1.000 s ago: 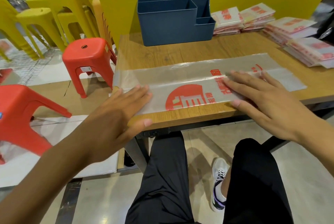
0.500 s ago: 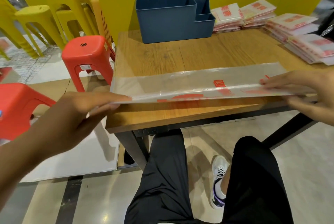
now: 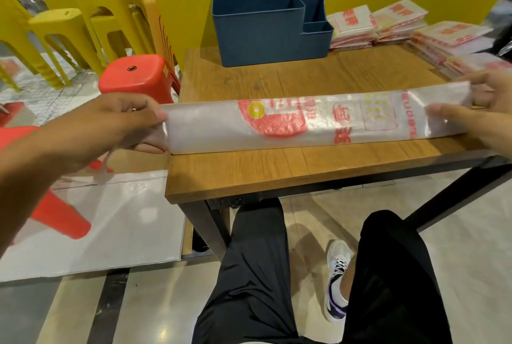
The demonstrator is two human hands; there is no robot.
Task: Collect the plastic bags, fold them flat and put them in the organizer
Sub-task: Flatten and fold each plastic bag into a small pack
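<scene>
- The step in hand looks like the lengthwise fold: the plastic bag (image 3: 310, 121) is stretched into a long strip across the front of the desk (image 3: 277, 174), its lower edge resting on the wood and its upper part turned up towards the camera.
- The left hand (image 3: 110, 127) pinches the bag's left end, just past the desk's left edge, thumb on top and fingers curled beneath.
- The right hand (image 3: 482, 113) pinches the right end in the same manner, thumb in front and fingers behind the film.
- The two hands are well apart, holding the strip taut between them.
- Next, I judge, the strip needs laying down and pressing flat, then folding end to end until it is short enough for the organizer.
- The thin film may slip or spring open, so the crease wants a firm pass.
- The blue organizer (image 3: 266, 30) stands at the back of the desk; no bag is visible in its compartments.
- Stacks of folded bags (image 3: 357, 24) lie just beside it, to its right.
</scene>
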